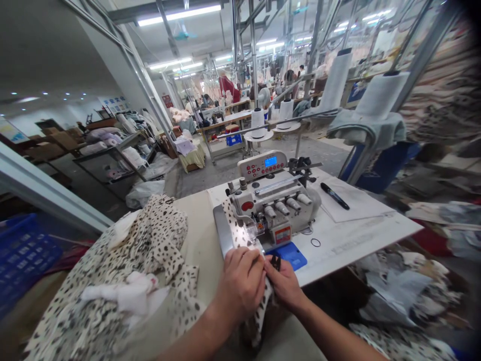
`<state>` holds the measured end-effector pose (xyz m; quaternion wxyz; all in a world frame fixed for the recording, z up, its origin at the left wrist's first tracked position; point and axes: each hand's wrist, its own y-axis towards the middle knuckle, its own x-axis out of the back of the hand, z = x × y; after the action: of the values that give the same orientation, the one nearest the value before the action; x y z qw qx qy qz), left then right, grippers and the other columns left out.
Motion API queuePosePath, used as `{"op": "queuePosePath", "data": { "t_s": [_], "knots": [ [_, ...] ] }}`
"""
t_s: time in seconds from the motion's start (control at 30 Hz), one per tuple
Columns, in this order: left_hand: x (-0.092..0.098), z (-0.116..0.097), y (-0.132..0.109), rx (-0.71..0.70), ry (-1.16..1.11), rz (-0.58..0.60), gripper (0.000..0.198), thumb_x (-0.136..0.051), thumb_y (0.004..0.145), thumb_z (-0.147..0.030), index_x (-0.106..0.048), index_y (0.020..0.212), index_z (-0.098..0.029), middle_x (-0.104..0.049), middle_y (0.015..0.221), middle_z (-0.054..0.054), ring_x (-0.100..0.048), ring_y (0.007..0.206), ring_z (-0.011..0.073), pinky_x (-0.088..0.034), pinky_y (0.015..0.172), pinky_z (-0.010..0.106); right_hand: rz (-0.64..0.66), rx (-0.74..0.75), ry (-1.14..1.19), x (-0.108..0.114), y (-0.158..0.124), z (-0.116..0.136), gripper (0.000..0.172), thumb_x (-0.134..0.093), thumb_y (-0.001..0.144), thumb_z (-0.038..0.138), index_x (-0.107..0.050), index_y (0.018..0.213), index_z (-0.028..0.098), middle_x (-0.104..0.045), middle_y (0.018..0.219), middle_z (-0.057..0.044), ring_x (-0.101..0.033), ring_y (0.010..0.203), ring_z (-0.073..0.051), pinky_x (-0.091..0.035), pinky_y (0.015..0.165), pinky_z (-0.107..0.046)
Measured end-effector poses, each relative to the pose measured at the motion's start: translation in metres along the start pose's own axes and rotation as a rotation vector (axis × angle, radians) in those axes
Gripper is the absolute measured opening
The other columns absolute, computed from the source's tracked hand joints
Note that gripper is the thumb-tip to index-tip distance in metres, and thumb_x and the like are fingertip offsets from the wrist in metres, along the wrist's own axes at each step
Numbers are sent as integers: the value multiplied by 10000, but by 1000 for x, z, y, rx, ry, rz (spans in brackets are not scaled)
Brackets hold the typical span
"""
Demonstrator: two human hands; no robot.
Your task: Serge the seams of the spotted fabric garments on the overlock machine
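Note:
A strip of white fabric with dark spots [237, 228] runs under the lit needle area of a sewing machine [276, 200] and hangs down past the table's front edge. My left hand [244, 278] is closed on this fabric just in front of the machine. Beside it, touching, my right hand [283, 281] pinches the same fabric and also has a small black tool [275, 262] at its fingers. A blue plate [293, 254] lies behind my right hand, at the machine's base.
Spotted cloth [150, 240] is heaped on the left of the table, with a white cloth [137, 293] on it. A black marker [334, 195] and a black ring [315, 242] lie to the right. Thread cones [381, 95] stand behind; a blue basket [26, 255] is far left.

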<state>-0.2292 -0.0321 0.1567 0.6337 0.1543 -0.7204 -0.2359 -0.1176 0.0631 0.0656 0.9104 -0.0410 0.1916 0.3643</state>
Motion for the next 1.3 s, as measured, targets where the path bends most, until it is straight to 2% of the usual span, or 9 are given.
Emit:
{"op": "queuePosePath", "data": {
  "t_s": [0.23,0.83,1.3],
  "knots": [
    [-2,0,-2,-5,4,-8,301,-580,893,-201,-622,1189,-166,-642,1205,111,-541,1107,291,-417,995,502,-16,-10,-29,-1,0,2,455,-670,836,611,-725,860,159,-687,799,-53,-606,746,-200,-524,742,-327],
    [1,1,-1,-25,14,3,328,-566,875,-178,-627,1195,-149,-640,1207,117,-538,1106,296,-403,1006,492,13,34,15,-1,0,3,357,-683,875,515,-715,865,160,-668,792,-37,-584,740,-172,-492,746,-301],
    [2,1,-1,-30,26,2,316,-570,867,-147,-632,1176,-136,-634,1213,114,-523,1118,281,-389,1023,484,2,44,8,-5,1,6,371,-702,844,540,-721,844,170,-677,790,-43,-600,749,-183,-511,759,-312]
  ]
}}
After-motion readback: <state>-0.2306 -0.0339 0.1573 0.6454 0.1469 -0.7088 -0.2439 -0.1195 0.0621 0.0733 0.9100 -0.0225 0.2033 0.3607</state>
